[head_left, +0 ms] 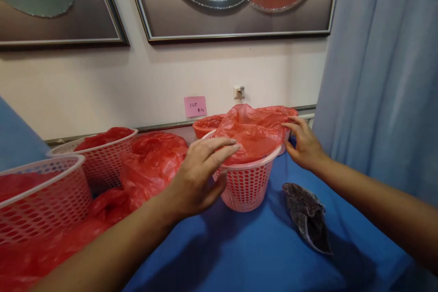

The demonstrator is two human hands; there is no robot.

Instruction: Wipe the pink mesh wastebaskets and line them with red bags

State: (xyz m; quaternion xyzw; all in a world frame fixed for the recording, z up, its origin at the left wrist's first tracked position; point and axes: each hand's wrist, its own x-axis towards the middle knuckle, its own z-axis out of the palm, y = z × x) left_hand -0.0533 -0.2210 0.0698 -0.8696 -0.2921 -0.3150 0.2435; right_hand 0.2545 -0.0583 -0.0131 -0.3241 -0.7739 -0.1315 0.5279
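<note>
A pink perforated plastic basket (pixel 247 185) stands on a blue-covered table (pixel 260 251). A red plastic bag (pixel 255 134) bulges out of its top. My left hand (pixel 200 175) rests at the basket's near-left rim, fingers stretched out over the bag's edge, thumb against the basket's wall. My right hand (pixel 303 143) reaches to the far right rim, its fingertips touching the bag there. Neither hand has a closed hold on the bag.
Two more pink baskets (pixel 41 196) (pixel 102 159) lined with red bags stand at the left, with loose red bags (pixel 150 164) between. An orange basket (pixel 205 127) sits behind. A grey cloth (pixel 308 216) lies at right. A blue curtain (pixel 379 77) hangs at right.
</note>
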